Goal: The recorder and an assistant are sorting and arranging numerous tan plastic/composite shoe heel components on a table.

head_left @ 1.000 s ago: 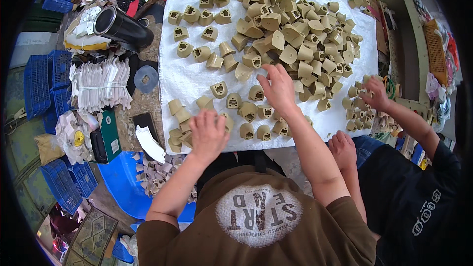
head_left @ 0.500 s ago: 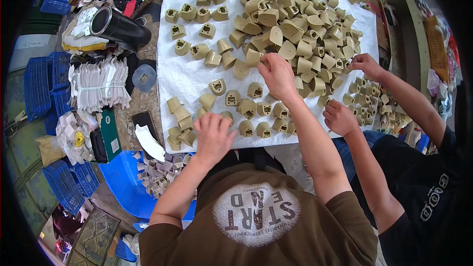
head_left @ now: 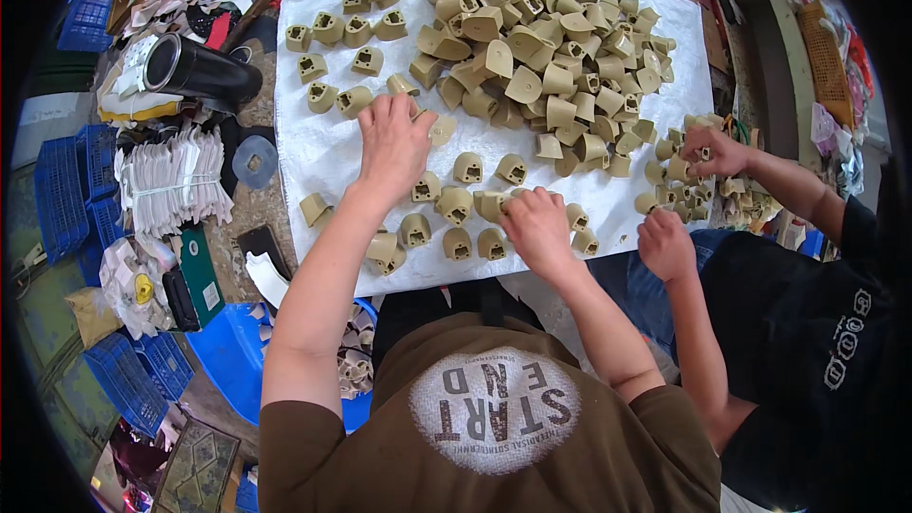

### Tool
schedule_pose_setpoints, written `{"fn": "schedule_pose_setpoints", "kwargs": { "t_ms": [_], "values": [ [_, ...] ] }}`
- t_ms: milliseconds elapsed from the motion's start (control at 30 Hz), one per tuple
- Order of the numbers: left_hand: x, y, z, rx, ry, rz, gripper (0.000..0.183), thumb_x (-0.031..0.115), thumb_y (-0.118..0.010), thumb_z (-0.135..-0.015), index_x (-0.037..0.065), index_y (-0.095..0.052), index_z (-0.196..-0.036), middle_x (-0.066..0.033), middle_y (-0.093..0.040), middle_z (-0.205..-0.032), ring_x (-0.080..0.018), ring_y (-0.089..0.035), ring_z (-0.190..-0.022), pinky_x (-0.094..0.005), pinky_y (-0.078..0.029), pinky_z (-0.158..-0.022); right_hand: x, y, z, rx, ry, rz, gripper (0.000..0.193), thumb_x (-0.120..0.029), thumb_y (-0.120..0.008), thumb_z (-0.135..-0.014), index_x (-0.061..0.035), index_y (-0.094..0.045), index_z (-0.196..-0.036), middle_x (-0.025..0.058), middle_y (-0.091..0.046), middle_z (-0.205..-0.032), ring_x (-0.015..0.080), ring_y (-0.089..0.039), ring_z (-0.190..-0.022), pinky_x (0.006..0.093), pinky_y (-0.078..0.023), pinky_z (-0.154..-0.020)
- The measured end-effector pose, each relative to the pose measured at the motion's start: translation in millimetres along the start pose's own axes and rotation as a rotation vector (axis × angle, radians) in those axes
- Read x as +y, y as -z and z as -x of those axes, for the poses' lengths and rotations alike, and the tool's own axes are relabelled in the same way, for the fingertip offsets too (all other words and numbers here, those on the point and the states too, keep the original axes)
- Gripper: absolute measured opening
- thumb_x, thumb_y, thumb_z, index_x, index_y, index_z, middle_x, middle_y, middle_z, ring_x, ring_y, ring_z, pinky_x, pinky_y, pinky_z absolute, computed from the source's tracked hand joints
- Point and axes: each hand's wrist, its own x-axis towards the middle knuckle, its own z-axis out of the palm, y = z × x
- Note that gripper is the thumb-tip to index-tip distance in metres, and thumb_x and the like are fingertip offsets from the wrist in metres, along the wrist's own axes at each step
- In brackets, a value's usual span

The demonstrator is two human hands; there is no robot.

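Our left hand [head_left: 391,147] lies over the left part of the white sheet [head_left: 334,147], fingers bent and a little apart among the tan pieces; its back hides the grasp, so we cannot tell whether it has hold of one. Our right hand [head_left: 543,233] is nearer to us and half curled, its fingertips at a tan piece [head_left: 490,205] in the near cluster (touching or pinching, we cannot say which). The main pile of tan pieces [head_left: 522,85] lies beyond both hands, toward the far middle of the sheet. To the far left, a looser group [head_left: 329,28] sits spread out, many with their notched holes showing, and one single piece [head_left: 313,210] lies by the sheet's left edge. On the right, a co-worker's far hand [head_left: 717,152] is among a smaller group of pieces, with the other hand [head_left: 667,245] nearer. Left of the sheet stand a black cylinder [head_left: 214,71] and a tied white bundle [head_left: 176,176].
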Motion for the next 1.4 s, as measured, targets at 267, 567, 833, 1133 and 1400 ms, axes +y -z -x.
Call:
{"fn": "schedule_pose_setpoints", "kwargs": {
  "t_ms": [267,567,833,1133,1400],
  "values": [
    [1.1,-5.0,-20.1,-0.287,0.065,-0.113,0.039,0.011,-0.067,-0.072,0.010,-0.064,-0.111,-0.0100,-0.047,-0.105,-0.0288,-0.041,-0.105,-0.0431,-0.032,-0.087,-2.6,21.0,5.6,0.052,-0.056,-0.175,0.025,-0.020,-0.070,-0.078,-0.0048,-0.064,-0.096,0.0086,-0.056,-0.080,0.0281,-0.053,-0.083,0.0405,-0.039,-0.074],
    [5.9,-13.4,-22.7,-0.294,-0.039,-0.191,0.014,0.006,-0.062,-0.071,0.007,-0.069,-0.083,-0.0096,-0.052,-0.095,-0.0280,-0.044,-0.101,-0.0427,-0.032,-0.084,23.9,32.6,-82.4,0.306,-0.169,-0.210,0.028,-0.016,-0.069,-0.078,-0.0052,-0.063,-0.102,0.0103,-0.056,-0.090,0.0288,-0.052,-0.090,0.0396,-0.039,-0.078],
    [5.4,-9.3,-2.1,-0.325,-0.091,-0.116,0.022,0.007,-0.069,-0.065,0.007,-0.068,-0.087,-0.0067,-0.061,-0.096,-0.0271,-0.045,-0.105,-0.0425,-0.031,-0.089,20.9,39.0,-138.8,0.293,-0.102,0.076,0.029,-0.025,-0.073,-0.075,-0.0088,-0.064,-0.098,0.0068,-0.056,-0.094,0.0249,-0.051,-0.099,0.0401,-0.035,-0.084],
    [1.5,50.5,41.6,0.137,0.316,0.314,0.041,0.008,-0.073,-0.062,0.012,-0.059,-0.101,-0.0029,-0.061,-0.099,-0.0244,-0.048,-0.106,-0.0403,-0.029,-0.093,28.6,26.5,-156.4,0.330,-0.002,0.205,0.013,-0.021,-0.069,-0.077,-0.0114,-0.064,-0.085,0.0029,-0.055,-0.090,0.0234,-0.049,-0.098,0.0442,-0.030,-0.088],
    [-3.2,37.3,79.7,0.243,0.189,0.048,0.049,0.005,-0.071,-0.061,0.013,-0.058,-0.107,-0.0032,-0.057,-0.104,-0.0265,-0.047,-0.104,-0.0421,-0.030,-0.091,48.1,30.8,-158.7,0.569,-0.085,-0.033,0.007,-0.017,-0.062,-0.083,-0.0108,-0.064,-0.084,0.0048,-0.054,-0.088,0.0244,-0.049,-0.094,0.0413,-0.030,-0.086]
  ]
}}
